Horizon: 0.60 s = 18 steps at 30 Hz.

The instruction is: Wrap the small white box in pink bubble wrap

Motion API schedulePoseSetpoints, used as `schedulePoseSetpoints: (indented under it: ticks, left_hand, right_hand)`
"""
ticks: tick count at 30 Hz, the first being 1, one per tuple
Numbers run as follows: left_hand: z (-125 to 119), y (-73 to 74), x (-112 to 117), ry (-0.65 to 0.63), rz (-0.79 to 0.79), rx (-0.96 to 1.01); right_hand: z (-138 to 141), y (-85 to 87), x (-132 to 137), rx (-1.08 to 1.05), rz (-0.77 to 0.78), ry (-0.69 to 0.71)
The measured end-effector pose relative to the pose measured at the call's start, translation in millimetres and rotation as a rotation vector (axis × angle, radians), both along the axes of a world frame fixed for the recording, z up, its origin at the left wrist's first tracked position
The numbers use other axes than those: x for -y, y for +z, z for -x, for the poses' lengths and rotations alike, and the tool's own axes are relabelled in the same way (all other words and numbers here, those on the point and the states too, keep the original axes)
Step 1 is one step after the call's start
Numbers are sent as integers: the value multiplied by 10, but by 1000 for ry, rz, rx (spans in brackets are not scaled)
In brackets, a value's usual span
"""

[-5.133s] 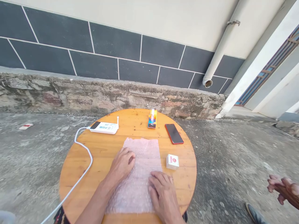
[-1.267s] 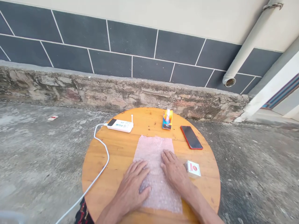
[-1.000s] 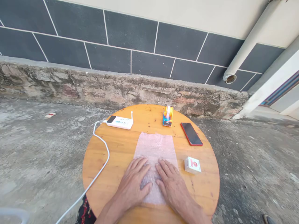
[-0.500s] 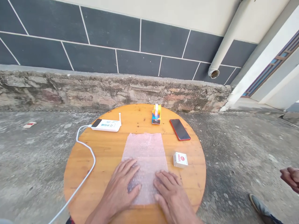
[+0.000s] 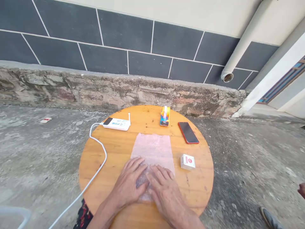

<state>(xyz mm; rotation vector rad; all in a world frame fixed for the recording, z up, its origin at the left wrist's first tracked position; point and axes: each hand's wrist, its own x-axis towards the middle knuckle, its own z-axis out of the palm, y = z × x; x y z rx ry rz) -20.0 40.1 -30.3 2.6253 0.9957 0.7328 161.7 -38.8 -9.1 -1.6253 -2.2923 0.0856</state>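
A pinkish, see-through sheet of bubble wrap (image 5: pixel 153 146) lies flat on the round wooden table (image 5: pixel 105 173). My left hand (image 5: pixel 131 178) rests palm down on its near left part, fingers stretched forward. Beside it my right hand (image 5: pixel 163 187) lies flat on the near right part, fingertips close to the left hand. Both palms cover much of the sheet's near half. To the right of the sheet stands a small white box (image 5: pixel 187 162) with a red mark. A phone with a red edge (image 5: pixel 188 132) lies beyond that box.
A yellow and blue tape dispenser (image 5: pixel 165 116) stands at the table's far side. At the far left lies a white device (image 5: pixel 116 123) with a white cable (image 5: pixel 105 151) running off the near left edge. Another person's shoe (image 5: pixel 269 216) shows on the concrete at right.
My right hand has slid left and forward over the bubble wrap, closer to my left hand. The camera view has shifted a little left. The other person's hand is now mostly out of frame.
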Motion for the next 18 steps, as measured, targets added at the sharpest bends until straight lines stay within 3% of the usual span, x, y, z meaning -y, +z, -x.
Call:
schedulePoseSetpoints:
  ticks: [4,8,11,14,16,18]
  left_hand:
    - [6,45,18,6,36,6]
    - [7,82,32,2,73,3]
    - [2,76,25,3,65,2]
    - [-1,59,14,-5,44,4]
    - [-3,55,11,-2,37,9]
    - [-6,62,13,8,38,14]
  right_hand:
    - [-187,-90,188,48,11,45]
    - [-376,63,298,23,-35,-68]
    - [-243,122,48,36,-50,-81]
    - [-60,34,-371,65,-33,2]
    - [-55,-46,-602,98,-4,13]
    - [-151,-93,-736,141,-5,-65]
